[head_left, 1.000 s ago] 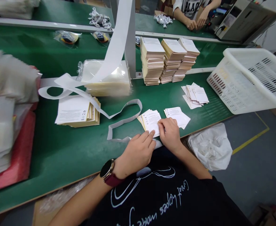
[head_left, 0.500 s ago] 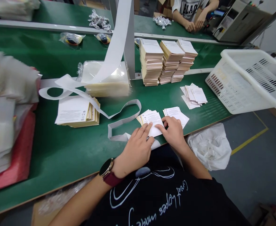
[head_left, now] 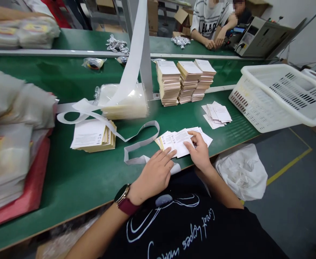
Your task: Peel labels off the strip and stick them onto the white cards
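My right hand [head_left: 198,148] pinches the right edge of a white printed card [head_left: 182,141] between thumb and fingers. That card overlaps a small fanned pile of cards [head_left: 163,140] on its left. Fingers stretched out, my left hand [head_left: 159,167] lies flat on the near edge of this pile. Behind my right hand, more printed cards [head_left: 206,139] rest on the green bench. A white paper strip [head_left: 137,148] loops over the bench beside the pile, and part of it lies under my left hand.
Three tall card stacks [head_left: 168,86] stand at the back. Loose cards [head_left: 217,113] lie near a white basket [head_left: 271,104]. On the left are a card block [head_left: 89,133], a clear-wrapped pack [head_left: 125,104] and bagged goods [head_left: 7,154]. A co-worker [head_left: 210,25] sits across the bench.
My right hand has drawn the top card to the right, off the fanned pile and partly over the cards beside it. My left hand stays on the pile. The view has tilted up slightly.
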The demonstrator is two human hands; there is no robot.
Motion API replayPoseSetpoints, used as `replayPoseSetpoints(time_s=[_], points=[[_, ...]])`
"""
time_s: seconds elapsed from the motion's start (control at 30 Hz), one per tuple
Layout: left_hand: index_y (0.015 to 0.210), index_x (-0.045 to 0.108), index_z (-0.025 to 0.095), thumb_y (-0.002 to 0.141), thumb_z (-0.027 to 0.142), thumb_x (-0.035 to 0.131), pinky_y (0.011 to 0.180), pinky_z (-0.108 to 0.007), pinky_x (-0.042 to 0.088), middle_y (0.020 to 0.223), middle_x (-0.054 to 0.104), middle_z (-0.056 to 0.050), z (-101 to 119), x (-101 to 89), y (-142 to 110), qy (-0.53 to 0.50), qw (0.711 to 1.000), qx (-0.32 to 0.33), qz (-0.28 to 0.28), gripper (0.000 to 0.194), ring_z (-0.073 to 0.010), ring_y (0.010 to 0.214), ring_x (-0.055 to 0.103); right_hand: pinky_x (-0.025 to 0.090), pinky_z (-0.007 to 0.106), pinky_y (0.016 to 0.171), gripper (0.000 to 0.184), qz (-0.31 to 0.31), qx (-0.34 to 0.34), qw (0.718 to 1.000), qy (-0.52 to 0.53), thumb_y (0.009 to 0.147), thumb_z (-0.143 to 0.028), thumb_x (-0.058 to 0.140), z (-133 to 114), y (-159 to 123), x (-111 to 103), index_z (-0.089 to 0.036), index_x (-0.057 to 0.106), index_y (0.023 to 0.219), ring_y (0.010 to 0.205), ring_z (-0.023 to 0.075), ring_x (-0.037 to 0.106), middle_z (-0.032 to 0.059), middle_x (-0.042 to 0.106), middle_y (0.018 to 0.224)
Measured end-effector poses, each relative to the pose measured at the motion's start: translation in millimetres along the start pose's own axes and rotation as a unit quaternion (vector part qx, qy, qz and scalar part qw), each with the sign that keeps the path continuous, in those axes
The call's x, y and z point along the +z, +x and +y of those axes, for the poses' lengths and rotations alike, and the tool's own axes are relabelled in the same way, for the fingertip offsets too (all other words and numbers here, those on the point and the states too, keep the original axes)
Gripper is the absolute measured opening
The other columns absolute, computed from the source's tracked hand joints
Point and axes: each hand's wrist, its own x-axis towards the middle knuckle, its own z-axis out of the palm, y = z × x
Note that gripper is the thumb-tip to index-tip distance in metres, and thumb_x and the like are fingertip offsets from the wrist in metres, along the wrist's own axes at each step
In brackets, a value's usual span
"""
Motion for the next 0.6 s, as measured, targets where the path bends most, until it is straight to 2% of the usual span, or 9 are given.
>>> replayPoseSetpoints(time_s=[0.07, 0.13, 0.23, 0.33, 0.4, 0.47, 0.5, 0.53, 0.6], points=[[0.094, 0.063, 0.01, 0.082, 0.004, 0.048, 0.103, -0.054, 0.048, 0.129, 0.063, -0.016, -1, -0.8, 0, -0.002, 1.0, 0.012, 0.027, 0.02, -0.0327, 0.127, 0.053, 0.047, 0.033, 0.076, 0.049, -0.015, -0.006, 1.0, 0.001, 0.084, -0.027, 0.061, 2, 2, -3, -0.025, 0.048, 0.131, 0.077, 0.019, 0.06, -0.0008, 0.064, 0.081], [0.091, 0.061, 0.011, 0.085, 0.007, 0.046, 0.097, -0.05, 0.051, 0.116, 0.068, -0.015, -2, -3.6, 0, -0.021, 0.997, 0.007, 0.076, 0.017, -0.0303, 0.117, 0.059, 0.048, 0.036, 0.08, 0.053, -0.004, -0.018, 1.0, -0.016, 0.085, -0.027, 0.059, 6, 8, -11, -0.025, 0.045, 0.136, 0.083, 0.0207, 0.062, 0.0018, 0.067, 0.088], [0.088, 0.059, 0.014, 0.091, 0.012, 0.041, 0.08, -0.039, 0.054, 0.092, 0.069, -0.011, -5, -9.6, -1, -0.088, 0.982, -0.063, 0.152, 0.018, -0.0232, 0.094, 0.063, 0.046, 0.044, 0.088, 0.046, 0.048, -0.042, 0.99, -0.122, 0.085, -0.027, 0.059, 12, 17, -31, -0.022, 0.053, 0.131, 0.094, 0.0261, 0.061, 0.0075, 0.068, 0.097], [0.081, 0.058, 0.016, 0.096, 0.017, 0.037, 0.067, -0.031, 0.049, 0.079, 0.065, -0.007, -7, -14.6, -2, -0.134, 0.961, -0.15, 0.189, 0.026, -0.0176, 0.076, 0.06, 0.038, 0.054, 0.099, 0.037, 0.095, -0.072, 0.965, -0.236, 0.082, -0.03, 0.066, 10, 17, -46, -0.02, 0.063, 0.118, 0.111, 0.0339, 0.054, 0.0145, 0.066, 0.112], [0.076, 0.057, 0.017, 0.097, 0.02, 0.036, 0.062, -0.029, 0.045, 0.073, 0.062, -0.005, -7, -16.2, -2, -0.138, 0.952, -0.187, 0.196, 0.03, -0.0159, 0.068, 0.057, 0.038, 0.053, 0.103, 0.037, 0.052, -0.107, 0.975, -0.19, 0.084, -0.033, 0.065, -1, 5, -44, -0.022, 0.062, 0.12, 0.117, 0.0322, 0.053, 0.0135, 0.064, 0.121], [0.071, 0.056, 0.017, 0.097, 0.022, 0.035, 0.058, -0.028, 0.042, 0.068, 0.059, -0.004, -7, -16.4, -2, -0.136, 0.949, -0.212, 0.19, 0.034, -0.0151, 0.063, 0.054, 0.042, 0.046, 0.103, 0.042, -0.053, -0.142, 0.986, -0.068, 0.087, -0.034, 0.064, -15, -12, -33, -0.026, 0.057, 0.127, 0.116, 0.0259, 0.057, 0.0087, 0.066, 0.121], [0.069, 0.055, 0.018, 0.097, 0.023, 0.035, 0.057, -0.028, 0.041, 0.066, 0.058, -0.003, -7, -16.1, -1, -0.134, 0.95, -0.215, 0.184, 0.035, -0.015, 0.062, 0.053, 0.045, 0.043, 0.102, 0.043, -0.1, -0.152, 0.983, -0.008, 0.088, -0.034, 0.064, -22, -21, -25, -0.027, 0.056, 0.13, 0.113, 0.0234, 0.059, 0.0069, 0.068, 0.118], [0.067, 0.055, 0.018, 0.097, 0.024, 0.034, 0.057, -0.027, 0.04, 0.065, 0.057, -0.003, -7, -15.5, -1, -0.131, 0.953, -0.209, 0.175, 0.036, -0.0149, 0.061, 0.053, 0.047, 0.04, 0.099, 0.042, -0.125, -0.156, 0.979, 0.04, 0.088, -0.033, 0.064, -29, -30, -17, -0.027, 0.057, 0.129, 0.109, 0.0215, 0.061, 0.006, 0.069, 0.114], [0.065, 0.054, 0.018, 0.096, 0.024, 0.035, 0.056, -0.027, 0.04, 0.062, 0.056, -0.003, -7, -13.9, -1, -0.115, 0.964, -0.179, 0.16, 0.037, -0.015, 0.059, 0.053, 0.05, 0.035, 0.091, 0.03, -0.121, -0.146, 0.976, 0.106, 0.089, -0.03, 0.062, -38, -40, -1, -0.025, 0.064, 0.119, 0.097, 0.0184, 0.064, 0.0048, 0.07, 0.103]])
